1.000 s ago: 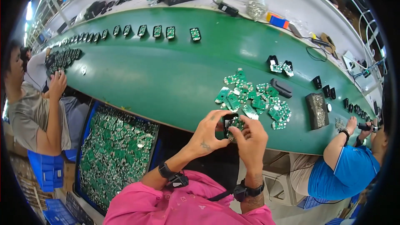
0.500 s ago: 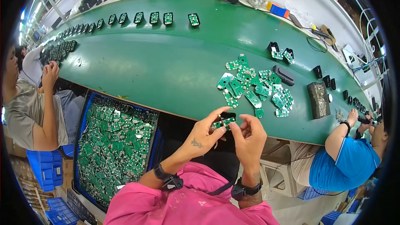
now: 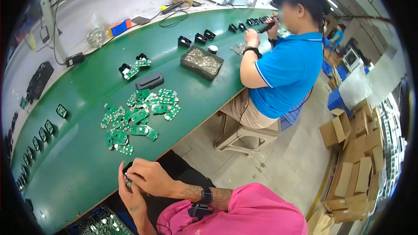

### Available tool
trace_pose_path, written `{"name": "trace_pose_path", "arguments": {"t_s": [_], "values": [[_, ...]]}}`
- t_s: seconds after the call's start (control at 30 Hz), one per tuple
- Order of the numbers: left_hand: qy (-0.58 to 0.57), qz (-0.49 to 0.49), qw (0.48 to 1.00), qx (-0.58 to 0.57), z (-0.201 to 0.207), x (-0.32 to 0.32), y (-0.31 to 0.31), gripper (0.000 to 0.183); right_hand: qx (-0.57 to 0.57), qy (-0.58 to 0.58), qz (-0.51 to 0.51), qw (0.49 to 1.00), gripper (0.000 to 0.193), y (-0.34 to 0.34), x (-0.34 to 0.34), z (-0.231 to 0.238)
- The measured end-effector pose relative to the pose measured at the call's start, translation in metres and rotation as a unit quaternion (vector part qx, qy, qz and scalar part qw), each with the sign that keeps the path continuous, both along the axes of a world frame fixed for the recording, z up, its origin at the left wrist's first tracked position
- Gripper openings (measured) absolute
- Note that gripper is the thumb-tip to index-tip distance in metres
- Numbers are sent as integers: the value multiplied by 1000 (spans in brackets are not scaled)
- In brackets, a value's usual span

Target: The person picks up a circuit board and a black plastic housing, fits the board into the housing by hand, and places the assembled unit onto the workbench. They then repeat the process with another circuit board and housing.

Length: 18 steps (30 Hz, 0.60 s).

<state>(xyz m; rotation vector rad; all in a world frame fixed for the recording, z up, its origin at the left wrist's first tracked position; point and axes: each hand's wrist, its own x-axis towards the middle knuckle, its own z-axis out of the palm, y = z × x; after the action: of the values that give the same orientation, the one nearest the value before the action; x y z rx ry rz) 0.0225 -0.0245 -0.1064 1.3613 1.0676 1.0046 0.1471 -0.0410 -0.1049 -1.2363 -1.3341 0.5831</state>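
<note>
At the bench's near edge, my left hand (image 3: 131, 198) is closed around a small black plastic case with a green circuit board (image 3: 128, 182) in it. Fingers of my right hand (image 3: 153, 176) are bent over the same piece and pressed against it, covering most of it. Whether the board sits fully in the case is hidden. Beyond my hands, a loose heap of green circuit boards (image 3: 138, 115) lies on the green bench (image 3: 82, 143). Behind the heap are a dark grey oblong cover (image 3: 149, 81) and two black cases with boards leaning on them (image 3: 129, 72).
A dark box of small metal parts (image 3: 202, 62) stands farther right, near several black cases (image 3: 200, 38). A co-worker in a blue shirt (image 3: 283, 69) sits at the right. Cases with boards (image 3: 42, 134) line the left side. A bin of boards (image 3: 106, 222) is below.
My view has swung to the right, so the bench and heap appear turned and the co-worker is fully in sight. My right hand now covers more of the case and board.
</note>
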Motion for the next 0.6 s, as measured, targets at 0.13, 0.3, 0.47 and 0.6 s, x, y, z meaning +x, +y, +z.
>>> {"name": "trace_pose_path", "arguments": {"t_s": [0.13,0.3,0.47,0.6], "values": [[11,8,1000,7,0,1,6,53,15,43,20,999,8,-2,-4,-5],[29,23,999,26,30,11,3,55,8,-37,38,999,7,-14,12,13],[23,35,996,83,35,-3,-6,55,1,-113,-11,994,5,-20,9,40],[56,36,981,182,41,-4,-14,57,6,-208,50,977,7,-23,19,47]]}}
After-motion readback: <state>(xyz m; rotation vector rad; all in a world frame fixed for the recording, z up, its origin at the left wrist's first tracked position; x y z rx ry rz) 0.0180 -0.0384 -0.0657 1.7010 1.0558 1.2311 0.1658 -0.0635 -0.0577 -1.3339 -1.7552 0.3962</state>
